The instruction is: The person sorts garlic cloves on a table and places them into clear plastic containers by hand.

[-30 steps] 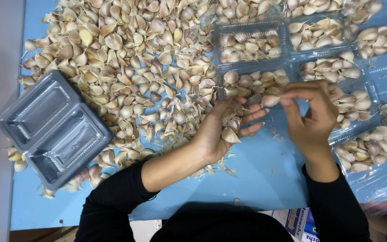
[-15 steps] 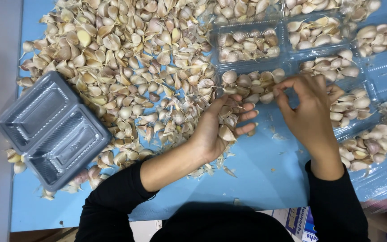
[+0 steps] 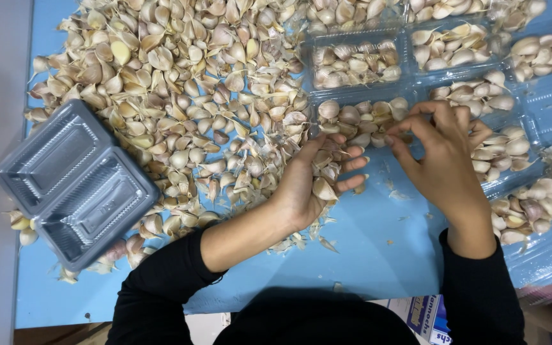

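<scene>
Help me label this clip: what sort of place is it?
Probably a small food-packing table: a heap of garlic cloves, clear plastic trays filled with cloves, and empty grey trays on a blue tabletop.

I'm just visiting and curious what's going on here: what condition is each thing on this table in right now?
Garlic cloves: loose, unpeeled, heaped on the blue table.
Clear trays: open, filled with cloves.
Grey two-compartment tray: empty, beside the heap.
Left hand: palm up, open, cloves resting in it.
Right hand: fingers curled over a tray of cloves.
</scene>
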